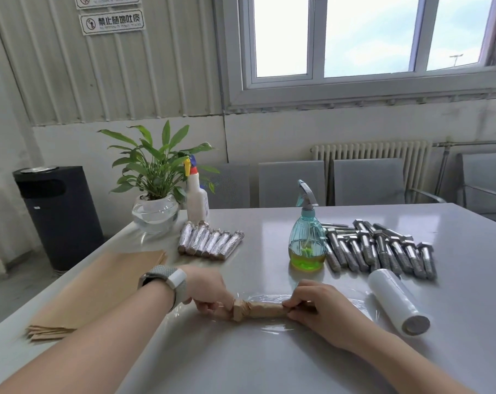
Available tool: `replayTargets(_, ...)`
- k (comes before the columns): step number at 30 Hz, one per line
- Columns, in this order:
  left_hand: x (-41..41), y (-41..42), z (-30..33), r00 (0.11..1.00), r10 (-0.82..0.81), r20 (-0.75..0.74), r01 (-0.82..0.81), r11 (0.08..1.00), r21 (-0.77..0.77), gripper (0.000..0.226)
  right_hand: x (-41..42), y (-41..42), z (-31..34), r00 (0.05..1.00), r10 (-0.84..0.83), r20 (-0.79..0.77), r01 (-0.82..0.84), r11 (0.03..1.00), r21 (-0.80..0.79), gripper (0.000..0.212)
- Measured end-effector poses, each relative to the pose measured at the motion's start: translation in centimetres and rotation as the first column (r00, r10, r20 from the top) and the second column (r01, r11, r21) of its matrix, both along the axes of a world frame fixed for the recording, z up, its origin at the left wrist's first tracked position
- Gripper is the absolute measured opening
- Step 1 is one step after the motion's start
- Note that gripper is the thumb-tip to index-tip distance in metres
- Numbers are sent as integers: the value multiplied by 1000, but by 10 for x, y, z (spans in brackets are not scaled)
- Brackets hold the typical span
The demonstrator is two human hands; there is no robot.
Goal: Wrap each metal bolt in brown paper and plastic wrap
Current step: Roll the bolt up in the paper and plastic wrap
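A bolt wrapped in brown paper (262, 309) lies crosswise on a sheet of clear plastic wrap (269, 327) spread on the grey table (241, 365). My left hand (209, 291) grips its left, head end. My right hand (318, 307) pinches its right end. A stack of brown paper sheets (98, 291) lies to the left. Several bare metal bolts (377, 248) lie in a heap at the right. Several finished wrapped bolts (209, 241) lie in a row behind my hands. The plastic wrap roll (397, 304) rests to the right of my right hand.
A teal spray bottle (308, 237) with yellow-green liquid stands between the wrapped and bare bolts. A white spray bottle (197, 194) and a potted plant in a glass bowl (155, 211) stand at the table's far left. Grey chairs (366, 180) line the far side; a black bin (59, 214) stands on the floor.
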State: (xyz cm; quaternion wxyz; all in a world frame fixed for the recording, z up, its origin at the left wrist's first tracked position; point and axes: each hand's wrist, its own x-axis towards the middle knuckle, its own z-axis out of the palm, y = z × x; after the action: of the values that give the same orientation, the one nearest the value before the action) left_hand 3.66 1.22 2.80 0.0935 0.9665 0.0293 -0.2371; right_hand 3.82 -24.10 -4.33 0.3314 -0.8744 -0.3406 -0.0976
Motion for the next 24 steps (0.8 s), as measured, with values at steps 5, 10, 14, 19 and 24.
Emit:
replayTargets(5, 2, -4, 4, 993, 40, 112, -24, 990, -140, 4, 0, -1, 0, 1000, 16, -16, -16, 1000, 12, 6)
replayTargets(10, 0, -1, 10, 998, 27, 51, -26, 1000, -12, 16, 2, -2, -1, 1000, 21, -10, -21, 1000, 12, 6)
replayTargets(14, -6, -3, 7, 999, 46, 10, -47, 997, 55, 24, 3, -1, -3, 1000, 11, -7, -11, 1000, 9, 7)
replayTargets(19, -11, -7, 0, 999, -7, 48, 4, 999, 53, 11, 3, -1, -4, 1000, 14, -10, -14, 1000, 16, 8)
replayTargets(24, -13, -8, -3, 995, -22, 99, 23, 1000, -4, 10, 3, -2, -3, 1000, 16, -23, -15, 1000, 22, 7)
